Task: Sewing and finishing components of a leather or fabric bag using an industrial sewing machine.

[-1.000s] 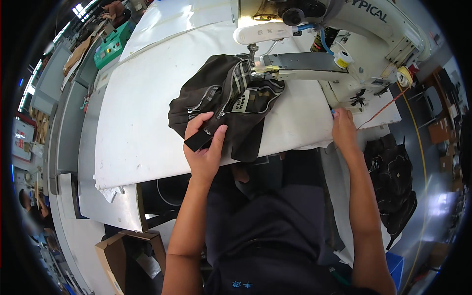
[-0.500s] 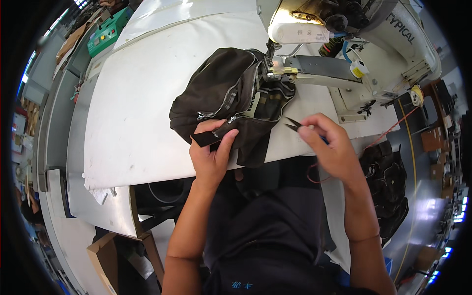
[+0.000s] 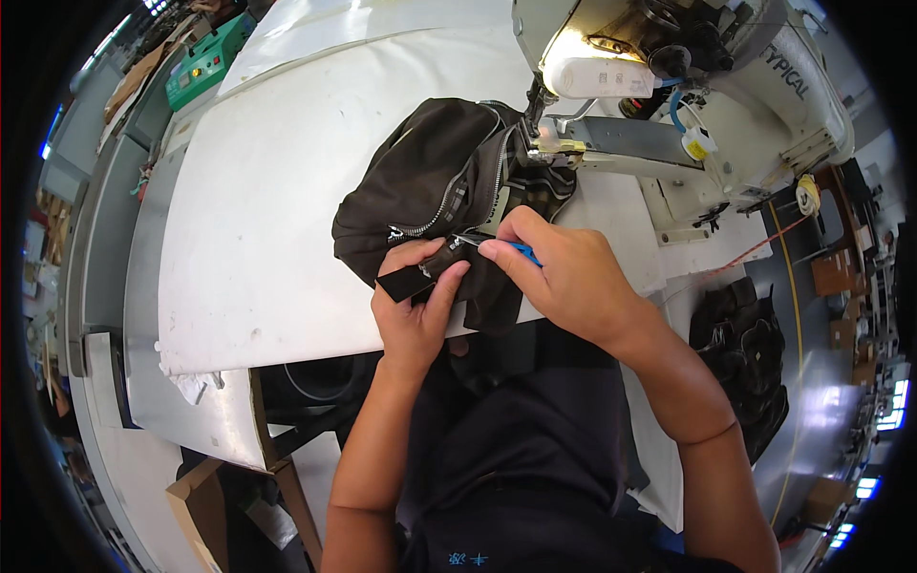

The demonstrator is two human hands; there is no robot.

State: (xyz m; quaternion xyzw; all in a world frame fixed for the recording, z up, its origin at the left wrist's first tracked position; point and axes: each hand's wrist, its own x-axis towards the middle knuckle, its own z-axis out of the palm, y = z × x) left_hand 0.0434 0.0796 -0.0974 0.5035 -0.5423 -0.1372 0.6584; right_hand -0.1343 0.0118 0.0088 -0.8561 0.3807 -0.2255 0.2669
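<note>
A dark brown fabric bag [image 3: 401, 172] with open metal zippers and a checked lining lies at the table's near edge, under the sewing machine's needle end. My left hand [image 3: 413, 325] is closed on the bag's near edge, pinching it between thumb and fingers by a zipper end. A flat black tab [image 3: 405, 283] sticks out beside those fingers. My right hand [image 3: 578, 277] grips small thread snips with a blue handle [image 3: 525, 253]. Their blade tips are at the zipper end, just above my left thumb; whether they touch the cloth I cannot tell.
The sewing machine [image 3: 635, 158] stands at the right, its arm reaching over the white table [image 3: 258, 210]. Dark bags [image 3: 735, 334] are piled at the lower right. A green box-shaped device [image 3: 203, 62] sits at the far left, and an open carton [image 3: 199, 497] is at the lower left.
My right hand has moved left with the snips, bringing the blades from beside the bag to the zipper end. My left hand keeps its hold on the bag.
</note>
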